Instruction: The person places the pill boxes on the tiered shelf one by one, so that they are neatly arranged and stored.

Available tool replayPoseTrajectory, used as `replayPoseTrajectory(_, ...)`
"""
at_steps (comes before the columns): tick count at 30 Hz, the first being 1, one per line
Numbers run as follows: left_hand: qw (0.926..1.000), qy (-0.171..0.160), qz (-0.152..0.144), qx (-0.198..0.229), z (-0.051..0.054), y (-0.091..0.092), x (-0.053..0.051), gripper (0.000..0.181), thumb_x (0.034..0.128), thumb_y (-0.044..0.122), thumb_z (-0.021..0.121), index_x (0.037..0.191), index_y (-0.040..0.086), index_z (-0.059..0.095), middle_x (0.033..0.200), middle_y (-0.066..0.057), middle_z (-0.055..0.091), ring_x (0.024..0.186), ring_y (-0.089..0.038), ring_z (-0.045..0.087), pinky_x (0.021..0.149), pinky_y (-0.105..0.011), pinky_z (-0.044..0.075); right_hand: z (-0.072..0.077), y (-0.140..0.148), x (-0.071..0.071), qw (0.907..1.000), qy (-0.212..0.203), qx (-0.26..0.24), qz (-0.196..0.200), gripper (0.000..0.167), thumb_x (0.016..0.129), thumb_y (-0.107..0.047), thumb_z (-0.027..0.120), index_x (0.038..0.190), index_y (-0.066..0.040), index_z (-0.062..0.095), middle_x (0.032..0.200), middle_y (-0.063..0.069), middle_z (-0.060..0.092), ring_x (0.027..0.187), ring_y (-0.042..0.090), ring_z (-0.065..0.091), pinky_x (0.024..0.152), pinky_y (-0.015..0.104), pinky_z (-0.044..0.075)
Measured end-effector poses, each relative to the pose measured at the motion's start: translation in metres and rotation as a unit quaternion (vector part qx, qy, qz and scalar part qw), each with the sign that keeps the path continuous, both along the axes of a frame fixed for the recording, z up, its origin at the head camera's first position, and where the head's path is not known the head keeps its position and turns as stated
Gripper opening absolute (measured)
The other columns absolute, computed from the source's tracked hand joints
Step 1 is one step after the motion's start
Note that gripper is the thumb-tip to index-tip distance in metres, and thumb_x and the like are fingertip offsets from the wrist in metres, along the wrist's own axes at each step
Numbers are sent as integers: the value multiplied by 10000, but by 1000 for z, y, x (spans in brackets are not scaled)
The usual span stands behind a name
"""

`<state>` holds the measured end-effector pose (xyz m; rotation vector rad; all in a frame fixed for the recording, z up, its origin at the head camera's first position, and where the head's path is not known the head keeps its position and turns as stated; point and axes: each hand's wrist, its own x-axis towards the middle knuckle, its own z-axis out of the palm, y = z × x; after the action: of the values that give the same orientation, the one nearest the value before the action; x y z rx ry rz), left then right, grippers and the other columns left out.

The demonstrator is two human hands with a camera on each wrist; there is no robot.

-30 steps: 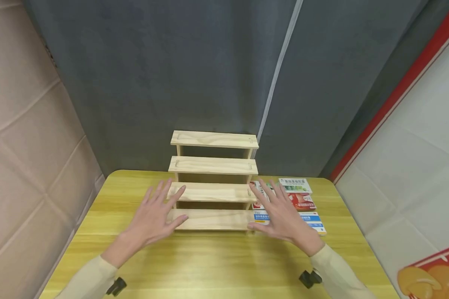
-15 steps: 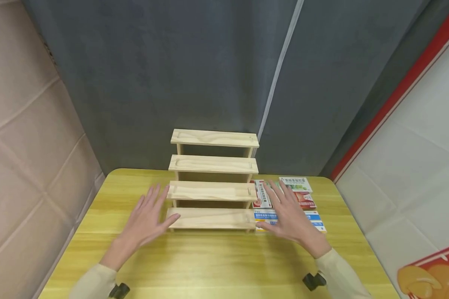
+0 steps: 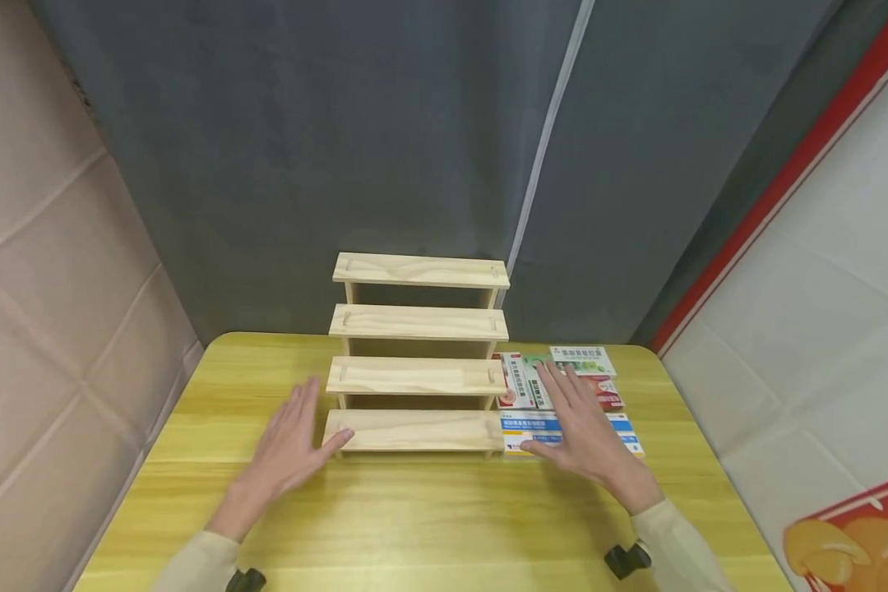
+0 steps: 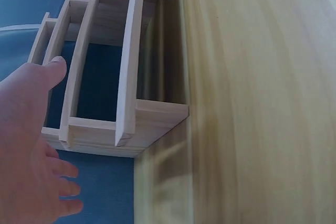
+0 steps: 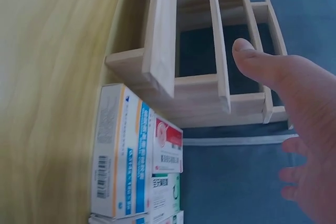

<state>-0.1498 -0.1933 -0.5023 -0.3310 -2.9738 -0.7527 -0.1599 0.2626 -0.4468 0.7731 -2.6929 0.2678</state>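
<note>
The left hand is spread beside a tiered rack, the right hand above cartons. By the far edge of the wood-grained desk the rack is set, the cartons toward its right corner, backed by a grey curtain, flanked by pale walls.

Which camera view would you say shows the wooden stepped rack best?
The head view: it frames the whole wooden stepped rack from the front and above, with little covered. The left wrist view crops it, with the left hand overlapping part; the right wrist view also crops it, partly behind the right hand.
</note>
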Motion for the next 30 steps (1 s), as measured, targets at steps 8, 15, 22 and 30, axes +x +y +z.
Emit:
replayPoseTrajectory(8, 9994, -301, 137, 101, -14, -2, 3, 1075, 965, 682, 498, 1607, -18, -6, 1675, -261, 54, 1520, -511, 134, 1223, -659, 160, -14, 9, -1, 9999, 34, -90, 104, 1176, 693, -507, 893, 1537, 76, 318, 1596, 259, 359, 1428, 472, 384, 1144, 630, 341)
replayPoseTrajectory(15, 9994, -301, 116, 96, -27, 1, 3, 1057, 970, 692, 474, 1603, -40, 50, 1665, -286, 92, 1513, -515, 156, 1215, -653, 197, -24, 14, 1, 9978, -585, -221, -217, 1189, 706, -480, 907, 1557, 62, 279, 1608, 251, 341, 1447, 448, 373, 1161, 610, 350)
replayPoseTrajectory(22, 9992, -338, 16, 199, -42, 9, 4, 1025, 981, 686, 454, 1585, -76, 132, 1651, -298, 149, 1504, -520, 181, 1218, -630, 215, -35, 20, 1, 9914, -1141, -209, -605, 1205, 682, -450, 933, 1556, 54, 273, 1599, 262, 343, 1435, 454, 382, 1162, 618, 355)
replayPoseTrajectory(30, 9980, -392, 50, 503, -49, 13, 4, 958, 1012, 623, 459, 1589, -66, 128, 1655, -286, 157, 1506, -508, 192, 1208, -646, 217, -61, 32, -6, 9762, -1848, -598, -969, 1164, 728, -463, 904, 1548, 72, 274, 1603, 280, 324, 1451, 474, 355, 1163, 623, 348)
